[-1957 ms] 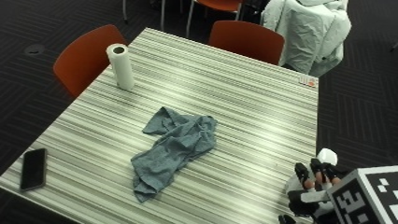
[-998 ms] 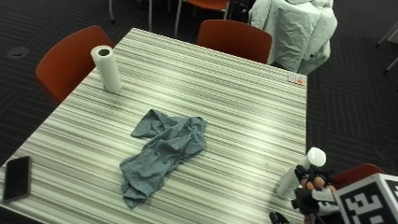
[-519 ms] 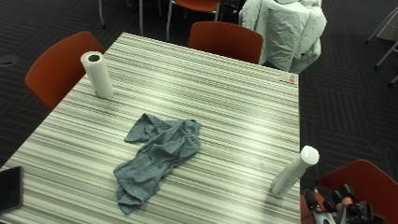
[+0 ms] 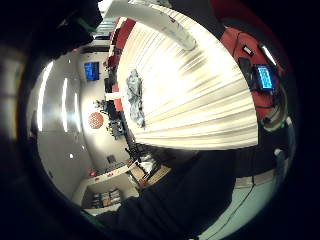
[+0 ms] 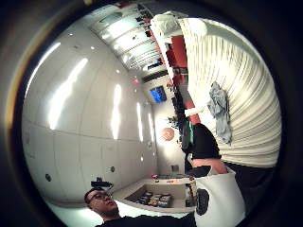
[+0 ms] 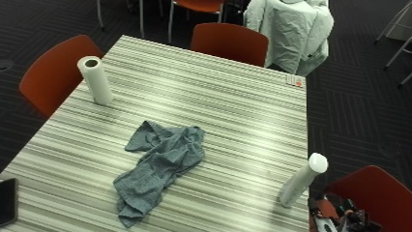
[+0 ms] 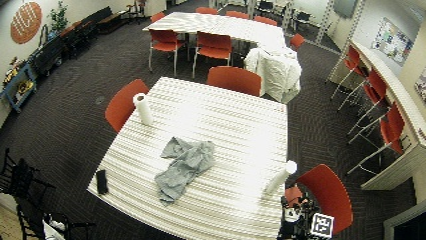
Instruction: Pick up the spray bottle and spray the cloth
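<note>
Meeting room, dark carpet, red chairs; striped table takes up the outside view. White spray bottle stands upright near the table's corner edge, long axis vertical with a slight tilt, rounded cap on top. The gloved right hand shows only as a dark bit at the frame's lower corner, below the table edge and beside a red chair; finger state can't be told, nothing seen held. The bottle is just beyond that hand, up and inward over the table edge, near but apart, no contact. The bare hand isn't visible, so the right hand is the only candidate for the reach. The little-finger palm view has the bottle's white body lying long across the near tabletop, which fits the palm facing the table from that corner. Grey-blue cloth lies crumpled mid-table, well apart from the bottle and farther from the hand, past the bottle on a diagonal. Paper towel roll stands upright at the far side, farthest from the hand. Dark phone at the far edge. Judgement: pick not begun; the reach goes up and inward to the bottle's side, then aim toward the cloth.
</note>
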